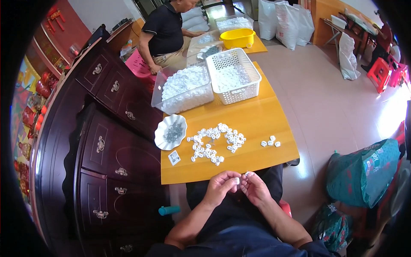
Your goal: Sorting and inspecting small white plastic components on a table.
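Note:
Above my lap, just off the table's near edge, my left hand (219,187) is closed in a pinch on a small white plastic piece (236,180). Close beside it, my right hand (257,191) pinches another small white piece (248,173) between thumb and fingers. On the table in front of them spreads a loose cluster of small white plastic pieces (212,143) with dark holes. To the right lies a little group of several similar pieces (271,141). A white scalloped dish (159,136) at the left holds small grey metal-looking parts (174,132).
The yellow-brown table (257,165) also bears a clear bin (188,99) and a white perforated basket (237,96), both with white pieces, and a printed card (174,157). Beyond them are a yellow tub (236,38) and another person (165,32). A dark cabinet (107,150) stands left.

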### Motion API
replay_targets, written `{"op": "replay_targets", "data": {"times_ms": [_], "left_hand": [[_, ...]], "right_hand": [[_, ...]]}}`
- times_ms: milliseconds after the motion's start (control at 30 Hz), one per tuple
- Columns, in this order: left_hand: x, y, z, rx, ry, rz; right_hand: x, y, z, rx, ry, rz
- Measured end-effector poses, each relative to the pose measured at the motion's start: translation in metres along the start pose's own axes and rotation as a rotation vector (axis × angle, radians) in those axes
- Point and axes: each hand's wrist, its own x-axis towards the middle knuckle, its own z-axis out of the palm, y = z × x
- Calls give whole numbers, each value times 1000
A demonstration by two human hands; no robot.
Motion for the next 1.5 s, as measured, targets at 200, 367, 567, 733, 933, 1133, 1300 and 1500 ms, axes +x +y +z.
{"op": "replay_targets", "data": {"times_ms": [200, 367, 567, 733, 933, 1133, 1300, 1500], "left_hand": [[1, 2, 6, 30, -38, -1], [2, 3, 14, 62, -43, -5], [4, -1, 16, 133, -20, 37], [2, -4, 12, 178, -32, 34], [-1, -7, 9, 134, -55, -2], [5, -5, 7, 147, 7, 39], [5, -6, 5, 206, 46, 61], [5, -10, 2, 245, 85, 64]], "right_hand": [[-1, -1, 2, -29, 29, -30], [-1, 1, -2, -33, 17, -52], [0, 4, -5, -23, -8, -58], [0, 3, -4, -32, -1, -56], [0, 4, -2, -34, -14, -60], [-2, 3, -1, -81, -3, -79], [-5, 2, 5, -140, 33, -92], [-3, 3, 6, -166, 58, -74]]}}
